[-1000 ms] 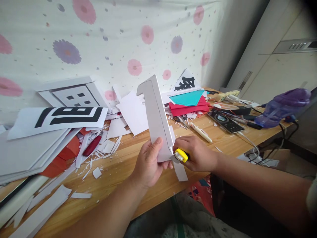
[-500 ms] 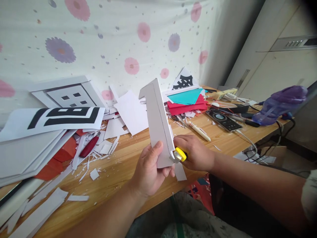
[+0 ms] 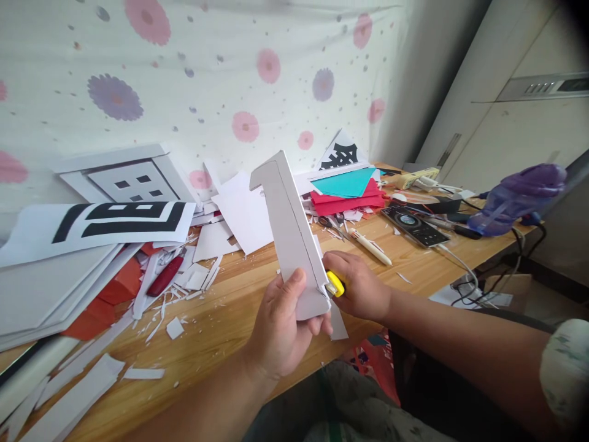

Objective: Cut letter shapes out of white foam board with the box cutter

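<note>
My left hand point(image 3: 281, 322) is closed around the lower end of a white foam board piece point(image 3: 291, 227), its thumb on the front face. The piece stands tilted above the table, with a hooked top left corner and a dark drawn line running down near its right edge. My right hand point(image 3: 361, 287) is wrapped around a yellow utility knife point(image 3: 335, 283). The knife's metal end is at the right edge of the board, low down near the drawn line. Most of the knife's handle is hidden in my fingers. Behind the board lies a white strip point(image 3: 339, 324).
White scraps point(image 3: 196, 276) and a dark red-handled tool point(image 3: 165, 276) lie on the wooden table point(image 3: 221, 325) at left, beside stacked boards point(image 3: 50, 294). Scissors point(image 3: 334, 226), a thick pen point(image 3: 370, 247), a phone point(image 3: 411, 226) and a purple bottle point(image 3: 518, 202) are at right.
The board's top has tilted slightly left. The knife's metal end has shifted from over the board's lower front to its right edge, and the lower right corner now shows.
</note>
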A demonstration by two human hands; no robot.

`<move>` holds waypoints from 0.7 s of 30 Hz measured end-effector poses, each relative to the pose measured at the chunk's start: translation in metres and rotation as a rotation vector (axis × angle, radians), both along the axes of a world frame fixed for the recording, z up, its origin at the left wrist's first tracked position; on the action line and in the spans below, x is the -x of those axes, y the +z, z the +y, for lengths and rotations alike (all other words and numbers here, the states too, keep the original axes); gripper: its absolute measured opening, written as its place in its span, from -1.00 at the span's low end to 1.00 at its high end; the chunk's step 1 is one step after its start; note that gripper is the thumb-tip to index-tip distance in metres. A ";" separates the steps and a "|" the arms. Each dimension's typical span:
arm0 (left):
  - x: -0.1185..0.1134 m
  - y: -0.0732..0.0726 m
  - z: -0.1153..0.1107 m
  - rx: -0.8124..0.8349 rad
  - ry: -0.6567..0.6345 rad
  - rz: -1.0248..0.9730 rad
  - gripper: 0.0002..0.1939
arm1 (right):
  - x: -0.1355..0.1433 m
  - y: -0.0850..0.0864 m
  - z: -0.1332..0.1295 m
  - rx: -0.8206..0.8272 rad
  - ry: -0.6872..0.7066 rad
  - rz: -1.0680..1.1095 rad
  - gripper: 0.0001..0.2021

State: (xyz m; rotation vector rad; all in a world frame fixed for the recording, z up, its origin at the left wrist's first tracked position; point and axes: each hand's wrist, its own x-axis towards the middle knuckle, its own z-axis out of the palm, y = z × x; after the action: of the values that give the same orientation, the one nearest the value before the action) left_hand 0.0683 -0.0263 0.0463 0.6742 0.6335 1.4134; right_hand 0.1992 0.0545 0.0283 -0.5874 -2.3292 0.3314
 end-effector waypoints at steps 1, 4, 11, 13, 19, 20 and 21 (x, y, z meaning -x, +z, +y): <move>0.000 0.001 -0.001 0.002 0.000 -0.005 -0.66 | 0.001 0.000 0.000 -0.009 -0.004 0.016 -0.96; 0.000 0.002 -0.002 0.004 0.002 -0.013 -0.66 | 0.005 -0.001 -0.002 0.023 0.005 0.056 -0.93; 0.004 0.002 0.002 -0.017 0.087 -0.005 -0.71 | 0.011 -0.002 -0.006 0.273 0.082 0.096 -0.92; 0.005 0.003 0.003 -0.024 0.090 0.017 -0.71 | 0.012 0.000 -0.005 0.388 0.168 0.095 -0.93; 0.009 0.007 0.007 -0.021 0.075 0.068 -0.69 | 0.006 0.017 0.001 0.711 0.454 -0.031 -0.93; 0.009 0.007 0.007 -0.014 0.075 0.078 -0.69 | 0.004 0.019 0.003 0.771 0.492 -0.067 -0.92; 0.010 0.007 0.007 -0.009 0.071 0.090 -0.69 | 0.001 0.021 0.005 0.830 0.518 -0.098 -0.92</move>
State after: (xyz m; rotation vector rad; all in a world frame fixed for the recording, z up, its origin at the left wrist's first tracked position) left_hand 0.0588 -0.0192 0.0537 0.7320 0.7285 1.4582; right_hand 0.1980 0.0597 0.0497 -0.3515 -2.3483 1.5793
